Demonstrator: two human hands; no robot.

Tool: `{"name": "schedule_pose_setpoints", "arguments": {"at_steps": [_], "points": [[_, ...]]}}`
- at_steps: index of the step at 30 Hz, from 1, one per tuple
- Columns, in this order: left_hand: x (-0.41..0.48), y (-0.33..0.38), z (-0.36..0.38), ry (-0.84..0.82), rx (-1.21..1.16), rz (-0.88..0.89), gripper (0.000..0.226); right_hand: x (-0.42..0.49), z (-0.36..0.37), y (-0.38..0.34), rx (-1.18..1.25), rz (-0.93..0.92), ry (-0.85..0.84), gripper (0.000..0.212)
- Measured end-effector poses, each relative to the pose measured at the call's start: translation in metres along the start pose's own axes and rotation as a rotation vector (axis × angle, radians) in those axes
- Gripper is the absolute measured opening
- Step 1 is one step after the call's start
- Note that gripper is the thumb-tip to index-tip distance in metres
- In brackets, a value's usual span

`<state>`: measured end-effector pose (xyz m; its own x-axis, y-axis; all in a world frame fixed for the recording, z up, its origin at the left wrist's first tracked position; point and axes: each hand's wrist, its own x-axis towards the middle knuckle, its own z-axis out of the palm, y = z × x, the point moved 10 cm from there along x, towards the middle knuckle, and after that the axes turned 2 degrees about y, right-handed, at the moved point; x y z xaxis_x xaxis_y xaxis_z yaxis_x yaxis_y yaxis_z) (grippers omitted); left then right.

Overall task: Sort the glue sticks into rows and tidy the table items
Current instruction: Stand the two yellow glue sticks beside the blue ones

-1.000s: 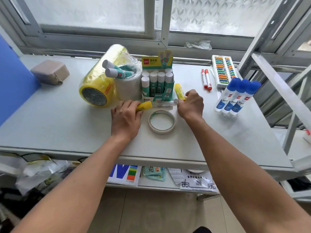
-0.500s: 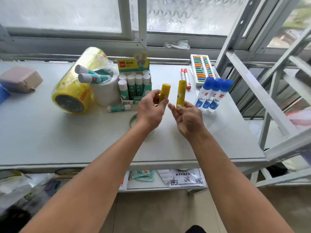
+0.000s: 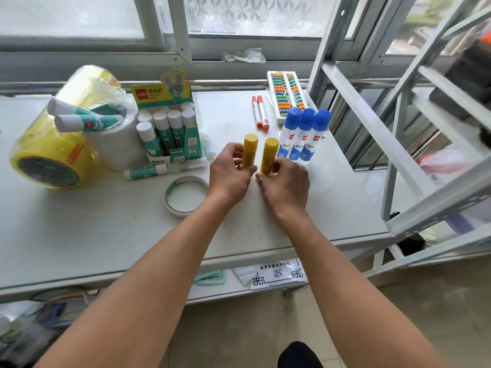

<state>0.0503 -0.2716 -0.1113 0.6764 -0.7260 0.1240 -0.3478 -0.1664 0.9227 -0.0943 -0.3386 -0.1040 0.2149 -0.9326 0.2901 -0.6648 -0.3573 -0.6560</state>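
My left hand point(image 3: 230, 174) grips 1 yellow stick point(image 3: 250, 152) upright; my right hand point(image 3: 285, 185) grips another point(image 3: 269, 154) just beside it. Both stand just left of 3 blue-capped bottles point(image 3: 305, 136). The glue box point(image 3: 170, 128) sits left of my hands, a tape ring point(image 3: 170, 195) nearer me.

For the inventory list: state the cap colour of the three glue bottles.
Blue caps on the glue bottles, clearest in the head view.
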Motion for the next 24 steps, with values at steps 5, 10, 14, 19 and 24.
{"name": "schedule_pose_setpoints", "arguments": {"at_steps": [5, 10, 14, 19, 24], "points": [[0.002, 0.001, 0.007, -0.001, 0.113, 0.028, 0.023, 0.009, 0.002, 0.007, -0.019, 0.027, -0.018, 0.031], [0.008, -0.002, 0.006, 0.04, 0.131, -0.008, 0.02, 0.007, -0.001, 0.007, 0.028, 0.025, -0.02, 0.025], [0.011, -0.008, 0.008, 0.042, 0.054, -0.061, 0.022, 0.008, 0.002, 0.005, 0.018, 0.041, 0.012, 0.034], [0.012, -0.008, 0.009, 0.055, 0.04, -0.057, 0.02, 0.009, 0.002, 0.004, -0.024, 0.051, 0.061, 0.032], [0.015, -0.01, 0.011, 0.055, 0.053, -0.081, 0.02, 0.008, 0.003, 0.004, -0.019, 0.097, 0.075, 0.035]]}}
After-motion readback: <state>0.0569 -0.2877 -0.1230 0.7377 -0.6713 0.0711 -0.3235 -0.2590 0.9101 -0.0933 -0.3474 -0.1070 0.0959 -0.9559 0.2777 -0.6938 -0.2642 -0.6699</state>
